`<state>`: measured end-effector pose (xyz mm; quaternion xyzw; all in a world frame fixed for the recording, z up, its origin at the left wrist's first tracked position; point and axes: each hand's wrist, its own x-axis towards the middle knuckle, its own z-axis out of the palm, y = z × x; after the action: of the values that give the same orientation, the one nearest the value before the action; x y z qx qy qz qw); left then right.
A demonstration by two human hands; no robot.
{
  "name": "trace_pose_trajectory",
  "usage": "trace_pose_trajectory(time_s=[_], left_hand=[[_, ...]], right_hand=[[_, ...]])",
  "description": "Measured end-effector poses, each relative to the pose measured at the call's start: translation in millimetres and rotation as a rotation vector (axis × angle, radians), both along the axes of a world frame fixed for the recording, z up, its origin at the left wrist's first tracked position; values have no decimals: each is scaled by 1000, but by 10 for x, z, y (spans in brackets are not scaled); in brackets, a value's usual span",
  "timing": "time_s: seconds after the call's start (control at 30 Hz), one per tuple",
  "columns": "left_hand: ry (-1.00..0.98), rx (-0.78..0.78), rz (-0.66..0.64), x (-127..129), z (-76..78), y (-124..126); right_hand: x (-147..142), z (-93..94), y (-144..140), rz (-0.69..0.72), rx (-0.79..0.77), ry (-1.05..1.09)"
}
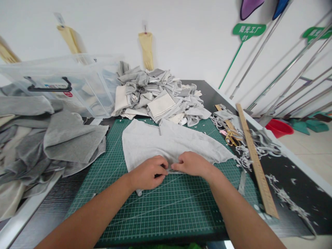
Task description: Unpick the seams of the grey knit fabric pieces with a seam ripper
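A light grey piece of cloth [145, 141] lies spread and slightly rumpled over the green cutting mat [160, 211]. Its near edge is pinched between the fingers of my left hand [150, 172], which is curled closed. Close beside it, my right hand [192, 164] is also closed, gripping the same edge with the fingertips. The two hands are a small gap apart, and the edge between them looks gathered. One corner of the cloth reaches right toward the scraps; another hangs down just left of my left hand.
Behind the mat rises a heap of grey and cream cloths [158, 93]. More grey cloths [72, 138] are piled at left before a clear plastic bin [90, 86]. At right lie a wooden ruler [255, 159], gold-handled scissors [232, 138] and fabric scraps [243, 155].
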<state>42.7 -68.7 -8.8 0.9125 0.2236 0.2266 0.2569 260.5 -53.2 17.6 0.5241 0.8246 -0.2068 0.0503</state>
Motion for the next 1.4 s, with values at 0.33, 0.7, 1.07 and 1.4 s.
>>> trace_pose_trajectory(time_s=[0.33, 0.7, 1.07, 1.4], left_hand=[[4, -7, 5, 0, -2, -5], [17, 4, 9, 3, 15, -5], [8, 1, 0, -4, 6, -1], [4, 10, -4, -1, -12, 2]], right_hand=[[-2, -25, 4, 20, 40, -13], [0, -6, -4, 18, 19, -21], [-16, 14, -17, 6, 0, -55], [-38, -23, -21, -4, 18, -45]])
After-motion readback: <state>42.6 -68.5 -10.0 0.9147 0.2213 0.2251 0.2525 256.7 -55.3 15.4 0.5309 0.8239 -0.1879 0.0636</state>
